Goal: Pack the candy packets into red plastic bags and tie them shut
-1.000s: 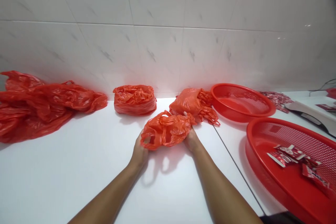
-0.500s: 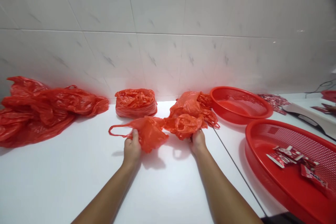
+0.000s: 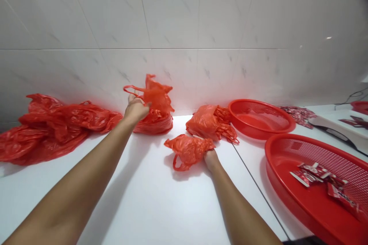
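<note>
My left hand (image 3: 135,109) is raised over the counter's back edge, gripping a red plastic carrier bag (image 3: 156,97) that hangs loosely with one handle looped out to the left. Just below it sits a folded stack of red bags (image 3: 155,124), and the held bag partly covers it. My right hand (image 3: 211,160) rests on the counter with its fingers hidden under a crumpled red bag (image 3: 188,151). Behind that hand lies a bunched orange-red bag bundle (image 3: 211,124).
A large loose heap of red bags (image 3: 57,128) lies at the left on the white counter (image 3: 143,199). Right of it are a round red mesh basket (image 3: 258,118) and a larger one (image 3: 299,187) holding red-and-white wrapped packets (image 3: 322,178). A white tiled wall (image 3: 172,19) rises behind.
My left hand has moved up and to the left, lifting the bag off the counter over the stack. The crumpled bag under my right hand is now separate from the bundle behind it.
</note>
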{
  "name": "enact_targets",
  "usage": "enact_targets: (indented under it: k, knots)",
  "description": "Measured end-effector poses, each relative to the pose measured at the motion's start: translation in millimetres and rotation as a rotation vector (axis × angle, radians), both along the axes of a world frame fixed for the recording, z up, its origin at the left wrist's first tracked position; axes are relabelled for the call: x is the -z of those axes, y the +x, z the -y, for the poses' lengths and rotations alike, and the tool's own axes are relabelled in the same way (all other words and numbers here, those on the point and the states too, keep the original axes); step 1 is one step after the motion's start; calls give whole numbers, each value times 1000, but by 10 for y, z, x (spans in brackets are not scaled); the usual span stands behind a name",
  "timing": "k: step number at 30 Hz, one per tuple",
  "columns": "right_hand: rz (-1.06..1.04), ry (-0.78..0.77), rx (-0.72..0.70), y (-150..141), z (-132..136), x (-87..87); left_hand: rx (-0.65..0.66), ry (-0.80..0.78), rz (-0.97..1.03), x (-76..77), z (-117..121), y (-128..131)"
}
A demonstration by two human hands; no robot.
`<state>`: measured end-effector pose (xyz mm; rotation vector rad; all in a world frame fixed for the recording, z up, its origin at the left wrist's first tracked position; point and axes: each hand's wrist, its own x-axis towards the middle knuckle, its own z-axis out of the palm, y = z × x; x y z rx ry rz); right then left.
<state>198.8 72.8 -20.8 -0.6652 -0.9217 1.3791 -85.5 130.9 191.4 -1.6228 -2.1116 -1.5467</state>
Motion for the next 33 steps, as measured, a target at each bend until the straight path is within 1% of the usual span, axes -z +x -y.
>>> enact_targets:
  k: [1, 2, 3, 4, 5, 6, 7, 8, 9, 10, 11, 12, 14, 17, 19, 21, 22, 23, 24, 26, 28, 29, 30, 31, 33]
  knots:
    - [22, 17, -34, 10, 24, -25, 15, -14, -29, 59, 31, 44]
    - [42, 27, -64, 18, 43, -47, 25, 0, -62, 167, 107, 110]
    - [57, 28, -87, 25, 56, -63, 19, 50, -113, 321, 228, 194]
    - [65, 20, -100, 28, 61, -73, 49, 144, -184, 514, 387, 288]
    - [66, 7, -111, 29, 60, -74, 117, 260, -226, 733, 574, 385]
    - [64, -8, -121, 28, 53, -68, 225, 341, -264, 966, 774, 476]
    - [59, -22, -133, 25, 41, -53, 380, 340, -321, 1196, 971, 556]
    - [47, -41, -143, 20, 28, -33, 534, 289, -387, 1411, 1148, 621]
    - [28, -67, -149, 15, 15, -9, 641, 229, -454, 1597, 1290, 668]
    - [0, -100, -152, 8, 6, 16, 688, 151, -483, 1749, 1391, 698]
    - [-31, -132, -153, 1, -1, 40, 700, 87, -467, 1862, 1448, 710]
    - [-54, -159, -152, -7, -5, 60, 691, 43, -417, 1937, 1466, 709]
    - [-59, -194, -150, -23, -10, 89, 650, -26, -245, 1994, 1423, 683]
    - [3, -214, -139, -27, -32, 111, 560, -110, 60, 1957, 1319, 644]
    - [105, -238, -26, 2, -54, 113, 460, -115, 223, 1921, 1290, 627]
    - [290, -207, 182, 59, -57, 92, 361, -74, 324, 1898, 1289, 602]
    - [393, -146, 291, 89, -44, 69, 321, -59, 357, 1890, 1292, 586]
    - [493, -45, 369, 113, -18, 38, 289, -52, 385, 1883, 1295, 570]
    - [580, 89, 394, 126, 20, 1, 262, -53, 410, 1875, 1297, 555]
    - [739, 381, 314, 101, 123, -78, 231, -67, 451, 1861, 1297, 541]
    - [881, 602, 183, 9, 230, -135, 224, -73, 478, 1848, 1298, 551]
    - [930, 667, 147, -50, 271, -149, 224, -71, 489, 1842, 1300, 560]
    - [952, 700, 143, -107, 299, -154, 224, -67, 499, 1836, 1303, 568]
    - [949, 706, 163, -154, 312, -153, 219, -61, 509, 1829, 1305, 569]
    - [863, 645, 243, -192, 298, -147, 180, -40, 522, 1808, 1301, 541]
